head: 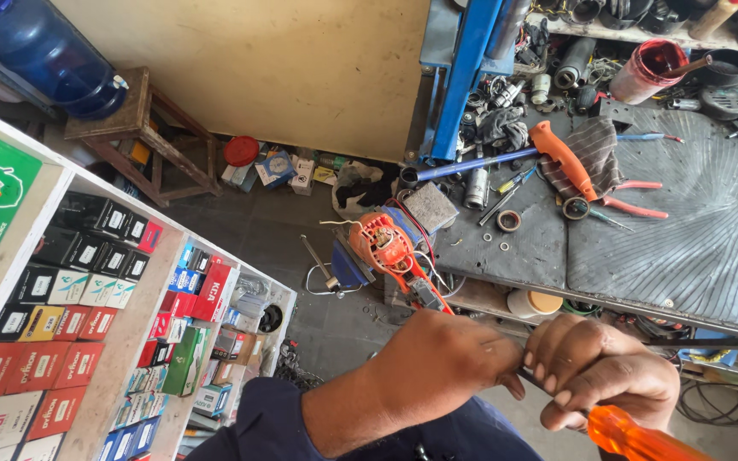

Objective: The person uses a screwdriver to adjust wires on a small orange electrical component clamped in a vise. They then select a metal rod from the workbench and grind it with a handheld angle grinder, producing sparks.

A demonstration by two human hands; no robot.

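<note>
At the lower edge of the view: right hand (601, 369) clenched around a screwdriver (634, 434) with orange translucent handle; left hand (446, 363) closed over its shaft, touching the right. Just beyond, an opened orange power tool (386, 243) with loose wires, beside the grey workbench (685, 239) bearing an orange-handled hammer (561, 156).

bench right: ribbed mat (711, 222) bare at 3 o'clock, a hand could pass
bench top: hammer (561, 154), pliers (634, 205), red tin (651, 68) crowd 1 o'clock
bench edge: opened orange tool (383, 243) blocks 12 o'clock
left: shelf of boxes (87, 290) walls 9 o'clock
floor: open at 11 o'clock before stool (143, 128)
</note>
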